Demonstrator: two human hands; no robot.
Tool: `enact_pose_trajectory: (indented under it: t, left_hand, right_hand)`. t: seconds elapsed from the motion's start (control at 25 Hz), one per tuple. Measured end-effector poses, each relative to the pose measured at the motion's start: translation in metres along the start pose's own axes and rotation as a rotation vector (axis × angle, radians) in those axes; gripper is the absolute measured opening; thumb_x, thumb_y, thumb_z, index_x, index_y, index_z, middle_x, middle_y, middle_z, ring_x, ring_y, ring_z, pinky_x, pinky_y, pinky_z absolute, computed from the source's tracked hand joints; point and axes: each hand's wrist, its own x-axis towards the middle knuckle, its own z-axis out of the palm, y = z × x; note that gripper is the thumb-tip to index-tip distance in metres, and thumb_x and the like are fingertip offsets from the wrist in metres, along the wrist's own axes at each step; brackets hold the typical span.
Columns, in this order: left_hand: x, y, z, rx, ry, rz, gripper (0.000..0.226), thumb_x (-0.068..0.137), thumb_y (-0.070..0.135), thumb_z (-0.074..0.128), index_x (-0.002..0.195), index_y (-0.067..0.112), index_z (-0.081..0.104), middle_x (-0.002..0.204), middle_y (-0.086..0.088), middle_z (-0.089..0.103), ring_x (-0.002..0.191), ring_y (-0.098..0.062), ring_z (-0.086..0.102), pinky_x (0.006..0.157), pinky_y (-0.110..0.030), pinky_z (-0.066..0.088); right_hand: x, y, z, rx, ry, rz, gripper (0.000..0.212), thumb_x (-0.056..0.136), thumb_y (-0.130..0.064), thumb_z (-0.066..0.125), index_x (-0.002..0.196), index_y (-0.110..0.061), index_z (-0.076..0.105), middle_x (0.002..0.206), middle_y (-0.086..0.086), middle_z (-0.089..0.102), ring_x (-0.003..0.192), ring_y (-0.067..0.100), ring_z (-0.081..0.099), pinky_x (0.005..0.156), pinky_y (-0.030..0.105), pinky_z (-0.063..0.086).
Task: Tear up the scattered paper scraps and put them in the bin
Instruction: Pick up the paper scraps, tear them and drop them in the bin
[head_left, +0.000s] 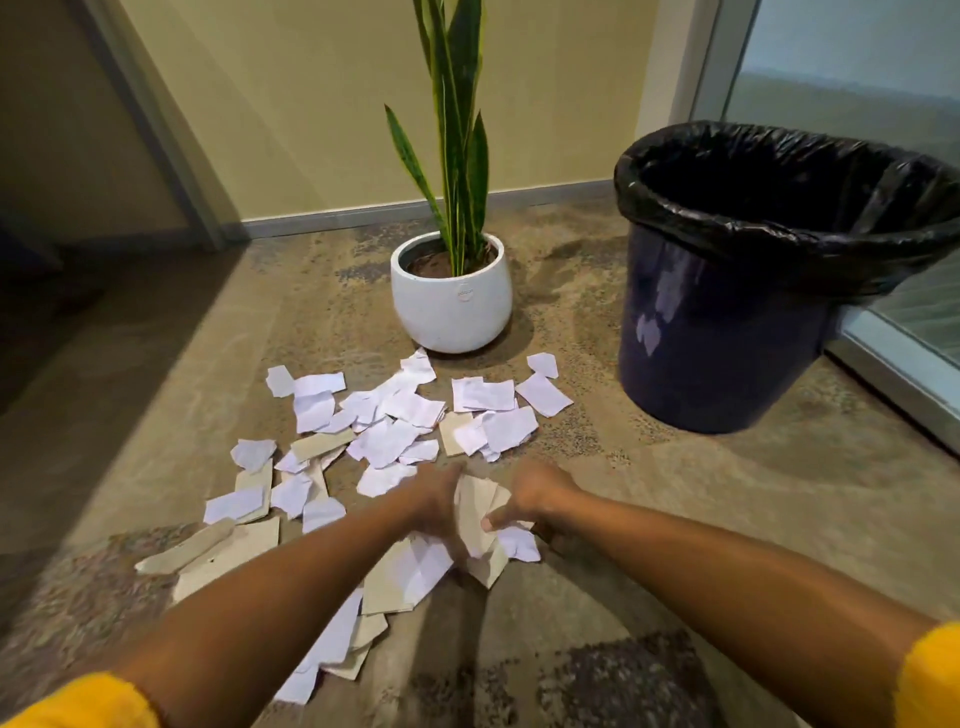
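The fingers of the left hand (434, 501) look curled round a bundle of beige and white paper pieces (480, 512), but the hand is blurry, so the fingers themselves are hard to see. The right hand (524, 496) is just beside it. Its thumb (496, 519) pinches the same bundle from the other side. Both hands hold the bundle close above the floor, and I think they are pulling it apart to tear it.

This one view from the head looks down at a brown speckled carpet floor (675, 519). Many white and beige torn paper scraps (395, 431) lie spread on it, from in front of the hands to the left and down near the left arm. A big dark blue bin with a black plastic bag liner (727, 322) stands on the right, well apart from the hands. The inside of the bin is dark, so I cannot tell if any paper is in it yet.

A tall green plant in a round white pot (451, 296) stands behind the scraps, near the yellow wall (311, 104).

The job looks like it is near the start. Most scraps are on the floor and need tearing and dropping in the bin.
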Motion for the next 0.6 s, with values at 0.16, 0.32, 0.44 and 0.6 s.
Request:
enact_pose_trajectory:
  t: [0.16, 0.32, 0.44, 0.6]
  left_hand:
    - [0.012, -0.009, 0.015, 0.055, 0.087, 0.101, 0.107, 0.064, 0.024, 0.085, 0.147, 0.031, 0.017, 0.150, -0.014, 0.031, 0.132, -0.034, 0.039, 0.104, -0.039, 0.041]
    - [0.015, -0.011, 0.002, -0.096, 0.043, 0.126, 0.096, 0.060, 0.025, 0.087, 0.139, 0.026, 0.032, 0.143, -0.010, 0.044, 0.127, -0.029, 0.043, 0.100, -0.036, 0.041]
    - [0.009, -0.013, -0.018, -0.244, 0.079, 0.066, 0.092, 0.057, 0.028, 0.089, 0.133, 0.024, 0.037, 0.131, -0.010, 0.052, 0.108, -0.025, 0.054, 0.077, -0.028, 0.051]
    - [-0.007, -0.016, -0.049, -0.341, 0.266, 0.052, 0.047, 0.057, 0.030, 0.089, 0.093, 0.016, 0.062, 0.094, -0.005, 0.059, 0.069, -0.015, 0.054, 0.042, -0.017, 0.046]
  right_hand:
    - [0.003, -0.008, 0.012, 0.100, 0.027, 0.068, 0.058, 0.070, -0.030, 0.084, 0.116, -0.003, 0.060, 0.124, 0.017, 0.058, 0.116, 0.032, 0.056, 0.075, 0.029, 0.048]
    - [0.001, -0.007, 0.006, 0.502, -0.067, 0.176, 0.024, 0.075, 0.010, 0.074, 0.075, -0.002, 0.053, 0.068, 0.016, 0.058, 0.044, 0.019, 0.057, 0.033, 0.019, 0.042]
    - [-0.006, -0.004, -0.011, 0.626, -0.046, 0.153, 0.027, 0.075, 0.017, 0.069, 0.075, -0.003, 0.051, 0.061, 0.014, 0.055, 0.043, 0.017, 0.051, 0.033, 0.022, 0.044]
    - [-0.015, -0.003, -0.036, 0.540, 0.043, 0.075, 0.025, 0.072, 0.010, 0.076, 0.087, -0.001, 0.060, 0.067, 0.013, 0.058, 0.052, 0.020, 0.052, 0.042, 0.024, 0.043]
